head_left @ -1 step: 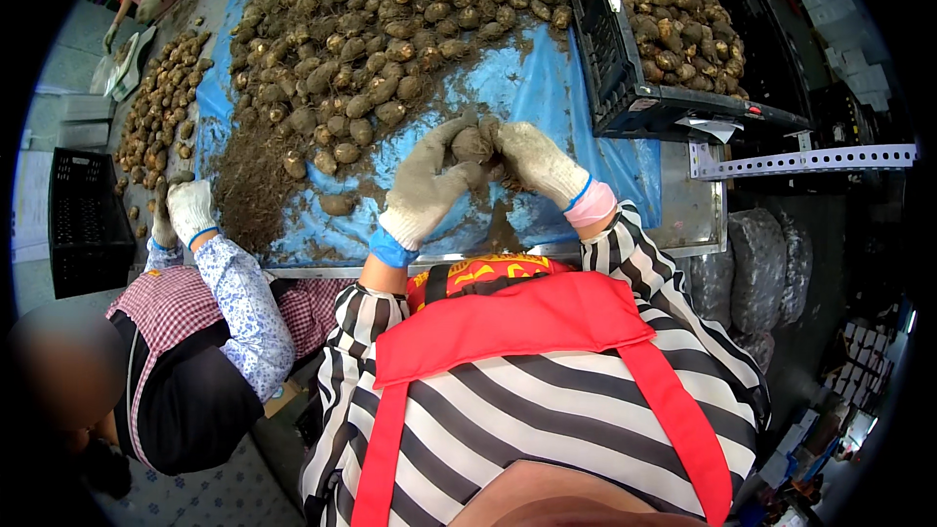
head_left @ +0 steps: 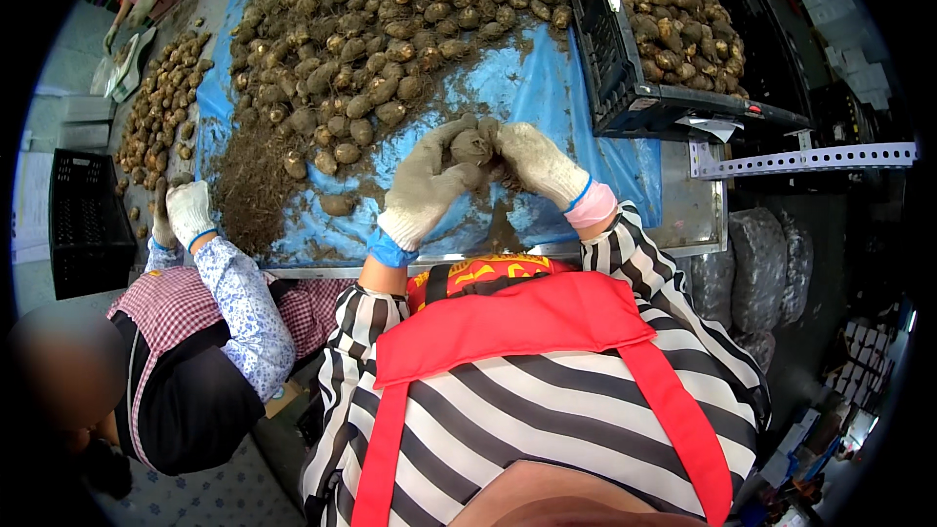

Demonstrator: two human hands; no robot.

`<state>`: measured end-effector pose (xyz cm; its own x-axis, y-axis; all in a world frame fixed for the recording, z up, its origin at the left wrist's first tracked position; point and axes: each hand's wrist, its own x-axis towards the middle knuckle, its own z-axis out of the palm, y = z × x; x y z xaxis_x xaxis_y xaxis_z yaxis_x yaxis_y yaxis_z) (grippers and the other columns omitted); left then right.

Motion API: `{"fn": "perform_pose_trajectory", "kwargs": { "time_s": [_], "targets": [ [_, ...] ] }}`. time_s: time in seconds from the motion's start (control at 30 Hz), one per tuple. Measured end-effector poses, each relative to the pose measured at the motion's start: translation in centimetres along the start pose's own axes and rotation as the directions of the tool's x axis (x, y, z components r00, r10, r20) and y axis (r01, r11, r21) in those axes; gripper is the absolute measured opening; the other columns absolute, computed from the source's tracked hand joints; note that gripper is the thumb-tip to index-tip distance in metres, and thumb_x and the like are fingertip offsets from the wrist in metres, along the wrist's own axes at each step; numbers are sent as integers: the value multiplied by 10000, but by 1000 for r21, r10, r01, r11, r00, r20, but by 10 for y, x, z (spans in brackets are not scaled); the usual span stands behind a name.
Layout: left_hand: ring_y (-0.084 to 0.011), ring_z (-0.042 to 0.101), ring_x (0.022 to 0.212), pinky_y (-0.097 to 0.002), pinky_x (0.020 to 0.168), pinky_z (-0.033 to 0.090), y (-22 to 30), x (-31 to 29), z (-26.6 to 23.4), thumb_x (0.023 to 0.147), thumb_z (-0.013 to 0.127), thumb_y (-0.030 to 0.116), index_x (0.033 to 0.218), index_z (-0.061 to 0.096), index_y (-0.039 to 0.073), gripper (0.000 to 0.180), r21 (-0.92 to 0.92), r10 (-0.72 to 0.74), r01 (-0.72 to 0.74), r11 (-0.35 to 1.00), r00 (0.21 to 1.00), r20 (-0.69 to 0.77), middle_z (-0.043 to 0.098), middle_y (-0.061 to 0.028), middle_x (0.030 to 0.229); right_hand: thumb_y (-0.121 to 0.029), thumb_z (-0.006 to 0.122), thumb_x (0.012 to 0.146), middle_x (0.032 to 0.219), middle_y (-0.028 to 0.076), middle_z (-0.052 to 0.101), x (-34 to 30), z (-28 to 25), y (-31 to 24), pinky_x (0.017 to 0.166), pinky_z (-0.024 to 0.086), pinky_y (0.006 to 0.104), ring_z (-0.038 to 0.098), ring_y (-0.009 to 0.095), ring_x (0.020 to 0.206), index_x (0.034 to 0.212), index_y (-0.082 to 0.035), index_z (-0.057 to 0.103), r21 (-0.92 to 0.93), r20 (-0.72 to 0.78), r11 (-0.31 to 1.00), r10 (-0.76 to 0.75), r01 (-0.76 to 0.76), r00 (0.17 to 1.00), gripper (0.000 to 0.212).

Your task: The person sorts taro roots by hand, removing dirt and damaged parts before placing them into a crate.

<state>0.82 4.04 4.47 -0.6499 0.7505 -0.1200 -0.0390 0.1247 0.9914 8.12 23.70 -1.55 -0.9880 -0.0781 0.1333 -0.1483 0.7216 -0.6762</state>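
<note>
Over the near part of the blue plastic sheet [head_left: 625, 171], both my gloved hands are at one brown, soil-covered taro [head_left: 472, 147]. My left hand [head_left: 427, 187] is closed round its left side, thumb below and fingers above. My right hand [head_left: 539, 166] grips its right side, with fingertips bent against it and partly hidden. Both gloves are whitish and dirty at the fingers. Beyond my hands lies a large heap of hairy taros [head_left: 361, 49] with loose roots and soil. A single taro [head_left: 337, 204] rests left of my left hand.
A black crate [head_left: 607, 49] full of taros stands at the far right, beside a perforated white metal bar [head_left: 810, 162]. To my left, a co-worker's gloved hands [head_left: 190, 210] work near a smaller taro pile [head_left: 161, 102] and a black crate [head_left: 90, 224]. Another person stands far left.
</note>
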Motion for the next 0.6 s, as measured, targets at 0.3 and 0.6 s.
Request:
{"fn": "perform_pose_trajectory", "kwargs": {
  "time_s": [0.3,0.6],
  "targets": [
    [-181,590,1118,-295,947,494,-18,-1,-6,879,571,-30,1386,415,-88,534,-136,-75,74,988,997,-2,594,-125,1259,-168,658,862,1007,136,704,2,-39,-67,865,526,311,675,228,925,1183,-41,679,596,-22,756,353,-271,935,346],
    [-228,660,983,-325,857,524,-15,-5,1,802,651,184,1273,551,-60,540,159,-66,105,982,971,-231,676,-174,1066,-70,697,780,906,138,675,5,-11,-59,750,510,392,636,330,825,915,-29,675,10,-472,999,-32,42,881,143]
  ]
}}
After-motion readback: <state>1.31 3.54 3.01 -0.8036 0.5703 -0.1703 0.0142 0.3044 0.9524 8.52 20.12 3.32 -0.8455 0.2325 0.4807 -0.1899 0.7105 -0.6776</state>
